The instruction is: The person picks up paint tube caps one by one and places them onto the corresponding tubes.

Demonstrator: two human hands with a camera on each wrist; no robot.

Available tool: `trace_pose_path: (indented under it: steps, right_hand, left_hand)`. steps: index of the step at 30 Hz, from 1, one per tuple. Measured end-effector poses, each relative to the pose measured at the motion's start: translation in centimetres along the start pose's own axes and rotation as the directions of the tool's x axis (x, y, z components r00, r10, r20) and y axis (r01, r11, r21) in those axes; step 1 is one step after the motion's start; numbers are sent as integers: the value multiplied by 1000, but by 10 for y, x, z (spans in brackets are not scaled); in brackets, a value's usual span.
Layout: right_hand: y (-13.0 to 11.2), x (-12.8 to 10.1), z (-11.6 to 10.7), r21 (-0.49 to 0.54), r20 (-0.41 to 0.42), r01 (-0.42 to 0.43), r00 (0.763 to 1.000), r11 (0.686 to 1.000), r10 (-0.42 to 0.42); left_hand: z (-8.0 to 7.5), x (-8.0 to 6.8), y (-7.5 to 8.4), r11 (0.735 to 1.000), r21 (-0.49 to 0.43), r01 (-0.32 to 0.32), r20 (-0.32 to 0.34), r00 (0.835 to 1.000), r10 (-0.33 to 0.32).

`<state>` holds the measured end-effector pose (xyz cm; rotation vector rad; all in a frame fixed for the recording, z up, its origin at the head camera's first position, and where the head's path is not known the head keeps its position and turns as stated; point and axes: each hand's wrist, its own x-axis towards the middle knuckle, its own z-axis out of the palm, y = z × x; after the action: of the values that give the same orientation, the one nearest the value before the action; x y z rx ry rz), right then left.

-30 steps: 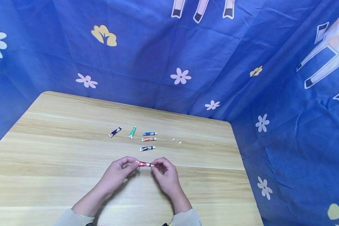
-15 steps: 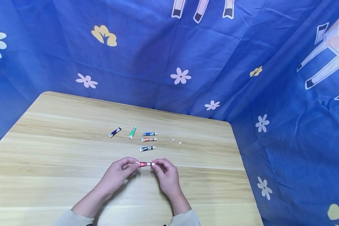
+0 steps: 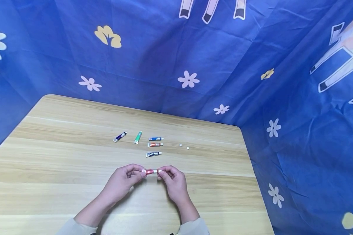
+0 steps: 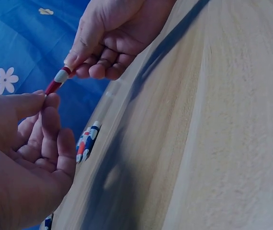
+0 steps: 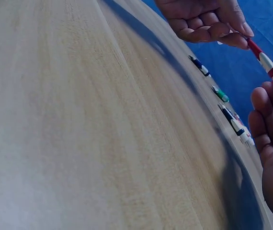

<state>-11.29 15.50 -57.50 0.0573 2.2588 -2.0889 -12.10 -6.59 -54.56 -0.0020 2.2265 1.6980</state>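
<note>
A small red paint tube [image 3: 149, 171] with a white band is held level above the table between two hands. My left hand [image 3: 120, 182] pinches its flat end between thumb and forefinger. At the other end, the thumb and fingers of my right hand [image 3: 175, 186] pinch the neck or cap, which they mostly hide. Both wrist views show the same red tube [image 4: 55, 85] stretched from hand to hand, the remaining fingers loosely curled. Beyond the hands lies a dark blue tube [image 3: 153, 154], with an orange-red tube [image 3: 155, 145] and a blue tube [image 3: 156, 139] behind it.
A green tube [image 3: 137, 137] and a dark purple tube [image 3: 120, 137] lie farther left on the wooden table [image 3: 61, 156]. Two tiny white pieces [image 3: 188, 148], perhaps caps, lie right of the tubes. Blue patterned cloth [image 3: 153, 58] hangs behind the table and along its sides.
Both hands keep their pinch on the red paint tube and have shifted only slightly, a little to the right and nearer the body. The tubes on the table have stayed put.
</note>
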Motion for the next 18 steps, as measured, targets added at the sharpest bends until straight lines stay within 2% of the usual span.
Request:
trace_pose_path:
  steps: [8,13,18]
  right_hand:
    - [1,1,-1,2,26,-22,999,1000,22]
    - [2,0,-1,-9,31,-21,999,1000,21]
    - [3,0,-2,-46,27,6,1000,999,-5]
  left_hand:
    - [-1,-2,2,991,131,-34,-9,999,35]
    - [-1,-3,1,989,137,-60,12,998,59]
    - [-4,-2,0,982,139,-129,35,991,125]
